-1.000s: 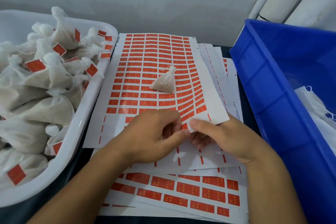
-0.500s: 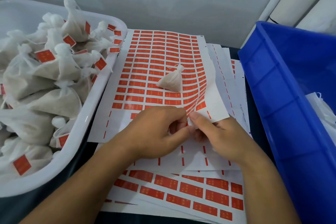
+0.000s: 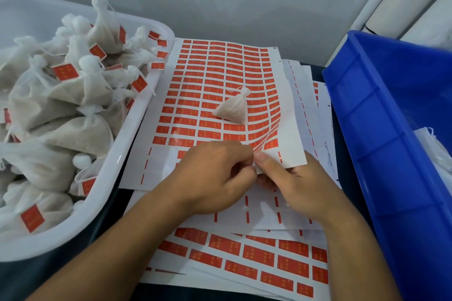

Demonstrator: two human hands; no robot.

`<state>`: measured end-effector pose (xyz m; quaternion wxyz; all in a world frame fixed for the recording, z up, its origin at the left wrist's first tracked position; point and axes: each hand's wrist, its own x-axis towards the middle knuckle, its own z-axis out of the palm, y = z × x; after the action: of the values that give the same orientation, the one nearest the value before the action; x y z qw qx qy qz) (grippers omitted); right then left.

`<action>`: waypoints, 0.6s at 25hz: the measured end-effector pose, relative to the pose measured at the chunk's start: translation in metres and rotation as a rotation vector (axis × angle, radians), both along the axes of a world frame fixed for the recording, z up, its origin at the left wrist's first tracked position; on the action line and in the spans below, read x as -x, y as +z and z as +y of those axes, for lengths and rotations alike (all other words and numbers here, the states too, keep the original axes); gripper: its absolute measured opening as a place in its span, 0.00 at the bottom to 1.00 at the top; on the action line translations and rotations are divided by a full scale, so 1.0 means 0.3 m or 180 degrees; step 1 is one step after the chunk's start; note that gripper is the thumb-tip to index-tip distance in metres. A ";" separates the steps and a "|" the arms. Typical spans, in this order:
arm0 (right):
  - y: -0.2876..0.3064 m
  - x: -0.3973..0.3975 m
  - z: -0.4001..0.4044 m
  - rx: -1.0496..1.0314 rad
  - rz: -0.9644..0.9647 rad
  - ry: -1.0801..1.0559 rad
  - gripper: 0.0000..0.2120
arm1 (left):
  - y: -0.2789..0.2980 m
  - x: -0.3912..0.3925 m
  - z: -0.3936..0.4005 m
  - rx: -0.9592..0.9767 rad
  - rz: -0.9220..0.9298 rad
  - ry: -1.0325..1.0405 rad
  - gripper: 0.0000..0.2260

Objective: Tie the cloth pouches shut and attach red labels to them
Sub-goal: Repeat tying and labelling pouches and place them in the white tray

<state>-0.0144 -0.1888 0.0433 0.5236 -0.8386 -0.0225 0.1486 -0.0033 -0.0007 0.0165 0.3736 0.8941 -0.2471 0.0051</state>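
Label sheet point(image 3: 220, 85): its near right corner now curls higher than a second ago. Left hand point(image 3: 208, 178) and right hand point(image 3: 293, 183) both pinch that corner. Tied pouch point(image 3: 233, 109) lies mid-sheet; labelled pouches point(image 3: 61, 105) fill the white tub point(image 3: 102, 178).

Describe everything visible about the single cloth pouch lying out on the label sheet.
The cloth pouch is small, off-white and slightly translucent, like thin gauze, showing a pale filling. It is roughly cone-shaped: a wide, plump base toward the person, narrowing to a gathered neck with a ruffled tuft and a thin string loop pointing away and to the right. It looks tied shut and shows no red label. It lies tilted on its side on the top label sheet, resting on rows of red labels. Neither hand touches it.
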 end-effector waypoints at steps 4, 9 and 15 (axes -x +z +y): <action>0.001 0.001 0.000 0.0010 0.0007 -0.0030 0.15 | -0.007 -0.003 0.002 0.0212 0.0164 0.0002 0.11; 0.004 0.000 -0.002 0.0024 0.0017 -0.0001 0.14 | -0.010 -0.006 0.001 0.0295 0.0307 -0.0009 0.12; 0.018 0.004 -0.001 0.0028 -0.0020 0.0005 0.08 | -0.008 -0.012 0.006 0.0270 0.0444 0.0079 0.12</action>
<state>-0.0155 -0.1892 0.0487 0.5197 -0.8413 -0.0242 0.1464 0.0003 0.0010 0.0139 0.4273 0.8786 -0.2089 -0.0421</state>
